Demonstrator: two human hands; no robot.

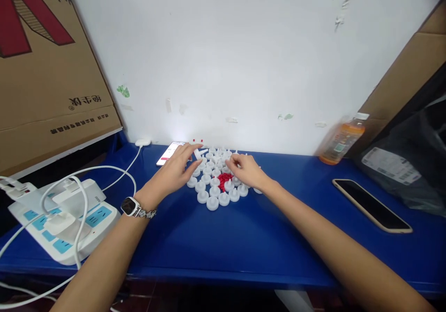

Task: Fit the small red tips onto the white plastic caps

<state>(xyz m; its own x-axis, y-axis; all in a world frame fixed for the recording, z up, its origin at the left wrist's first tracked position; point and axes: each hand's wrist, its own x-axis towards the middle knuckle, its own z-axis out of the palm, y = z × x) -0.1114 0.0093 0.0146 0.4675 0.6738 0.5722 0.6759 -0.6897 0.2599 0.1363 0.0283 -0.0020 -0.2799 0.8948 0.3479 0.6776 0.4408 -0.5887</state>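
Note:
Many white plastic nozzle caps (212,203), round at the base with a thin spout on top, stand in a cluster on the blue table (223,242). A small heap of red pieces (223,180) lies among them. My left hand (177,165) hovers at the cluster's left edge, thumb and fingers apart, with nothing visible between them. Over the right side of the caps is my right hand (245,169), its fingers curled and thumb and fingertips pinched together. Whatever they pinch is too small or hidden to make out.
Behind my left hand lies a lit phone (169,154). A power strip (66,228) with plugs and white cables fills the left side. On the right are a dark phone (371,205), an orange drink bottle (343,140) and a dark plastic bag (407,158). A white wall (244,70) rises behind.

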